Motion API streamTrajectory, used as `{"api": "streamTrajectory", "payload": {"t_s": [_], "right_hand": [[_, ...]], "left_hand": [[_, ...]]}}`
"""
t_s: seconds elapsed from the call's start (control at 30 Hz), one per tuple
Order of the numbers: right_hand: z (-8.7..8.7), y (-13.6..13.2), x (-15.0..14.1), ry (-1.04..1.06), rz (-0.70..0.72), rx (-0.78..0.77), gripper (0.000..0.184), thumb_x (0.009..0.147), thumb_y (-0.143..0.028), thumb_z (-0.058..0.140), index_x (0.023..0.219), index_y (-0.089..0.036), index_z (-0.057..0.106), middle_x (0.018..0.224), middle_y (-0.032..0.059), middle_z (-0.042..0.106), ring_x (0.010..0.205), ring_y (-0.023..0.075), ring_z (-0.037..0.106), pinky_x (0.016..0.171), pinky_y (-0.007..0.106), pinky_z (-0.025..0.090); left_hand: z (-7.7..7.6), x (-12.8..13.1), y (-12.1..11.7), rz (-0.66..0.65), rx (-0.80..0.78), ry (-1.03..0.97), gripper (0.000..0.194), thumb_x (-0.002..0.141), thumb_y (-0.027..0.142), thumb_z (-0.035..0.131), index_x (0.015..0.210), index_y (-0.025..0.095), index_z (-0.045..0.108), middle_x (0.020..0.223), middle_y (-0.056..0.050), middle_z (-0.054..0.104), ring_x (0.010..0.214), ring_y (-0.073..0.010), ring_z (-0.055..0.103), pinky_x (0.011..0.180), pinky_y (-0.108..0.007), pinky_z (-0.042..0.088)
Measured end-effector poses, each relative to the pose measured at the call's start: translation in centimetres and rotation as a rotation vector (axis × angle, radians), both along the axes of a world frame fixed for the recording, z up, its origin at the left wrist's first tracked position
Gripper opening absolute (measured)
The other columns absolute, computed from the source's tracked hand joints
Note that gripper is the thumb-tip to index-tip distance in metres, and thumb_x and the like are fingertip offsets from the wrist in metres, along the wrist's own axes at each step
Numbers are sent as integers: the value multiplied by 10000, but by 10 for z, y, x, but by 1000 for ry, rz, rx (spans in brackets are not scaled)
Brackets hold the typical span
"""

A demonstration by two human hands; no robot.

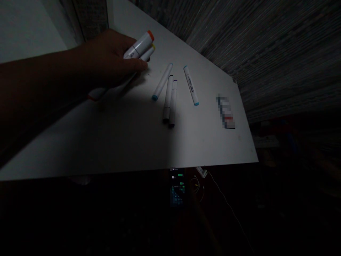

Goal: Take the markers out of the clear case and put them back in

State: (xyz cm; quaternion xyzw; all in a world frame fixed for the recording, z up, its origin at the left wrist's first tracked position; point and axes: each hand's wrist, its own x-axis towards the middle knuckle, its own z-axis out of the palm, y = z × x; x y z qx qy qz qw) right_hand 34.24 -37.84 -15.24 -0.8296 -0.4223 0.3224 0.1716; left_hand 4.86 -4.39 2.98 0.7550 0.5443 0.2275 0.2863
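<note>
And my left grip (117,57) is pinching an orange-capped marker (141,44) and a yellow-capped marker (147,53), right above the table (133,149)! Just right of my grip lies a teal-capped marker (162,81); next over, a black-capped marker (168,97) and a purple-capped marker (173,101), side by side; farther right, a blue-capped marker (191,85) lies apart!

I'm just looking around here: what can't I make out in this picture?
All in the head view:
- Held markers: the left hand covers their middles, so their exact number is unclear.
- Item at the table's right: pixelation hides its print.
- Phone screen: writing too small and dim.
- Left forearm: cut off by the left edge.
- Right hand: none distinguishable; darkness fills the lower part.
</note>
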Motion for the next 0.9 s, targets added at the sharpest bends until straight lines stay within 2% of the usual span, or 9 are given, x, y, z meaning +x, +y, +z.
{"api": "streamTrajectory", "payload": {"t_s": [0.1,0.23,0.43,0.6,0.73,0.9], "right_hand": [[4,-4,4,48,-1,6,322,879,-333,516,1142,-147,521,1125,79,546,955,183,564,808,383,497],[8,-9,9,101,-10,10,323,878,-329,519,1144,-146,520,1125,80,547,950,181,566,800,378,500],[6,-10,11,164,-30,6,319,879,-331,517,1138,-145,523,1117,78,550,945,181,568,800,378,501],[4,-12,11,200,-47,3,320,879,-330,516,1141,-146,521,1121,79,548,948,181,567,804,380,499],[1,-12,11,224,-62,3,312,880,-335,515,1131,-151,530,1123,76,548,956,184,564,810,375,496],[0,-12,14,257,-78,10,305,882,-334,512,1125,-151,531,1116,76,553,944,177,568,801,369,500]], "left_hand": [[-1,-1,2,-33,20,-29,267,748,305,501,856,81,598,573,35,436,488,-39,370,581,-221,358],[0,-1,2,-4,-17,-4,292,739,305,498,896,81,601,562,48,408,473,-29,352,579,-234,374],[2,-1,-1,-12,-30,-6,336,751,343,482,931,84,597,595,47,423,510,-27,359,624,-244,395],[3,1,-1,5,-26,-4,237,764,279,502,852,76,587,567,52,408,486,-19,350,608,-221,356],[2,1,0,6,12,52,249,773,274,498,872,68,597,582,47,417,483,-21,352,647,-245,386],[0,0,0,-12,-9,-6,242,772,270,507,882,74,597,599,41,424,497,-27,359,659,-257,385]]}}
